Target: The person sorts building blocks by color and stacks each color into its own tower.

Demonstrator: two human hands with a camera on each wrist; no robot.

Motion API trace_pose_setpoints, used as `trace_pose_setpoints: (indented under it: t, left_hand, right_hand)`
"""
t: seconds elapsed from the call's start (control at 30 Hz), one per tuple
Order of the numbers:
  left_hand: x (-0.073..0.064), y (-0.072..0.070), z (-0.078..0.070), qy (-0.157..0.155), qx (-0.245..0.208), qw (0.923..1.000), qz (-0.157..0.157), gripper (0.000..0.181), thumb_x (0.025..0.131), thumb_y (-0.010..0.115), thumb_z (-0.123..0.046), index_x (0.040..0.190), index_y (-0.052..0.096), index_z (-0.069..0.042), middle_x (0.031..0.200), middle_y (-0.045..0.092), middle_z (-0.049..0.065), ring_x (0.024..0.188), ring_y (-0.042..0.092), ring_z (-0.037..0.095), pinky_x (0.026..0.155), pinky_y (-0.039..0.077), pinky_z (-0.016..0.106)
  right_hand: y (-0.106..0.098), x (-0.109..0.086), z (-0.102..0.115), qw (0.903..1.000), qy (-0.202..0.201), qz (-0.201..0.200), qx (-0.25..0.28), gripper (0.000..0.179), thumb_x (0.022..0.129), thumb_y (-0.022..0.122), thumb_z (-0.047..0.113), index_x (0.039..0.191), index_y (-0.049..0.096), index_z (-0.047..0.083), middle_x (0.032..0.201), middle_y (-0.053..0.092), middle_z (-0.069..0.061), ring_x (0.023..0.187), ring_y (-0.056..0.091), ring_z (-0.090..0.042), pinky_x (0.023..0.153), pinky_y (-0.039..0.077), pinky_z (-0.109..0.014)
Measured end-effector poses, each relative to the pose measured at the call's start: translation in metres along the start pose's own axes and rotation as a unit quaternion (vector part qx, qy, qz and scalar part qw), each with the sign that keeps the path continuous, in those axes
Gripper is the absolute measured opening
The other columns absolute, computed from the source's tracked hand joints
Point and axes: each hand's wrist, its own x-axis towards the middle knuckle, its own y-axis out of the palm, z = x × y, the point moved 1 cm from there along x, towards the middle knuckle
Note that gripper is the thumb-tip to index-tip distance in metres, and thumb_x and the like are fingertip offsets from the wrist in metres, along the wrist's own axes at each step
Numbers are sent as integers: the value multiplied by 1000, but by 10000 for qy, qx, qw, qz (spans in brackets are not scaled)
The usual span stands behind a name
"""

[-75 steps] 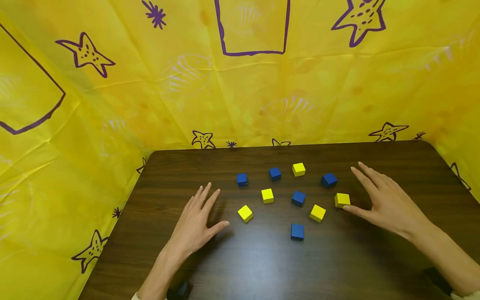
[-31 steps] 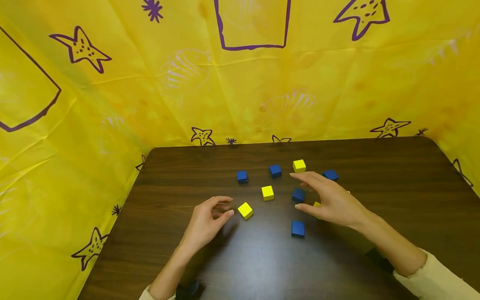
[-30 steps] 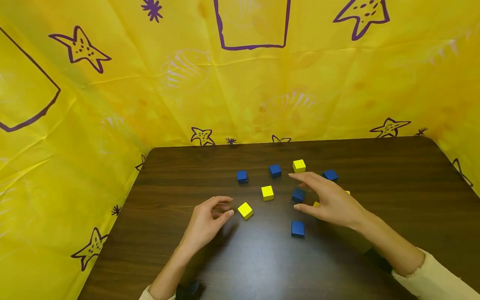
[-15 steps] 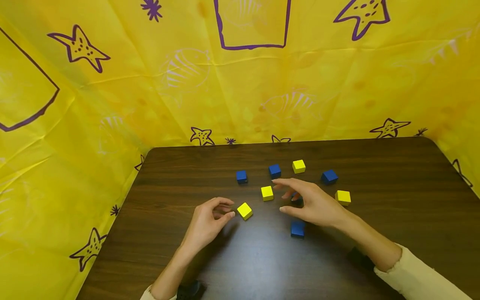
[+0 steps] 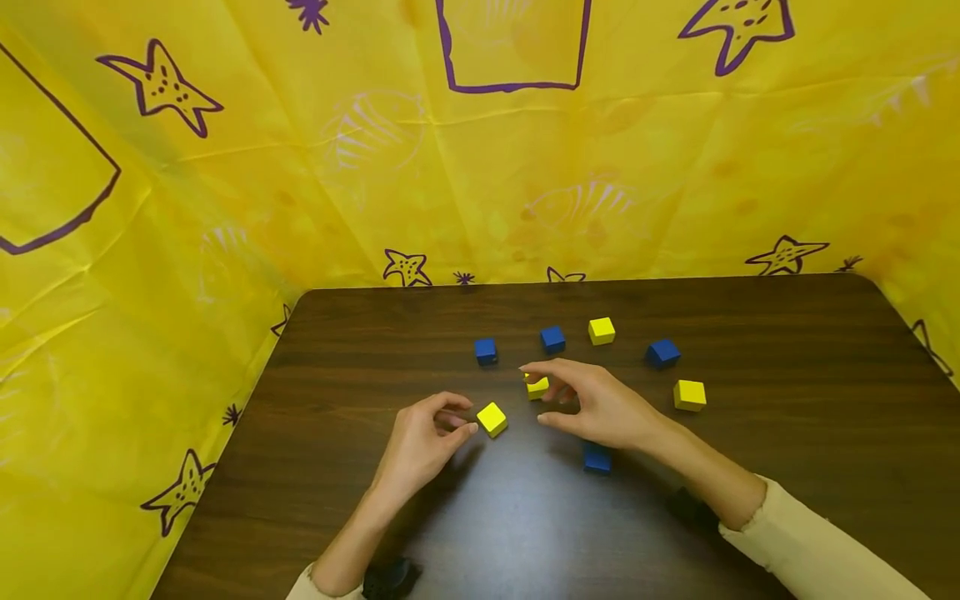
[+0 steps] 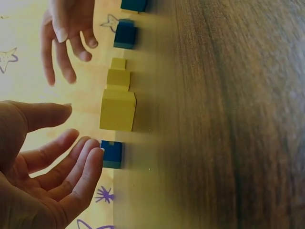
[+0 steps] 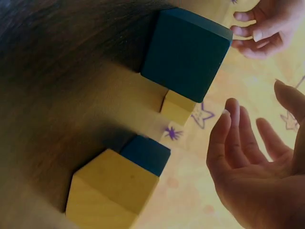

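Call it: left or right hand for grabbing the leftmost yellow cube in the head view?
Left, probably. The left hand holds nothing and is right beside the leftmost yellow cube, fingers toward it. The right hand is farther off, partly hiding another yellow cube in the head view.

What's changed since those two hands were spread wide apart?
The right hand has swept left, from beside the rightmost yellow block to near the second yellow block from the left. The left hand has shifted slightly right, fingers now bent, close to the leftmost yellow block. Neither hand holds anything. The visible blocks lie as before; in the head view, the right hand now hides two others.
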Motion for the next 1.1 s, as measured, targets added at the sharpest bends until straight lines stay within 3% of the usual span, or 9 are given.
trace_pose_setpoints:
  t: [0.4,0.7,0.87,1.1]
  left_hand:
    - [5,4,-1,-264,386,9988,141,28,79,85,-13,104,73,-11,102,72,3,81,70,11,70,57,33]
    - [8,10,-2,-399,330,9976,454,31,79,86,-14,106,72,-10,103,70,4,85,70,16,70,57,30]
    - [8,12,-2,-345,425,9976,419,31,79,85,-15,106,72,-10,103,70,5,86,70,17,70,57,31]
    - [10,15,-2,-337,552,9968,459,32,79,86,-18,106,73,-10,103,70,5,86,70,17,69,57,30]
  right_hand:
    - [14,12,-4,9997,189,139,25,54,88,76,9,138,56,12,125,64,-10,96,67,-15,80,56,-28]
    - [21,22,-4,9986,354,365,-135,48,88,74,4,134,59,6,121,67,-7,91,67,-13,75,56,-25]
    - [22,26,-6,9968,507,577,-210,42,89,72,3,130,63,5,113,70,-8,88,66,-10,73,55,-22]
    - [28,28,-9,9947,608,827,-62,40,90,70,3,130,62,3,115,70,-8,91,69,-12,74,55,-20]
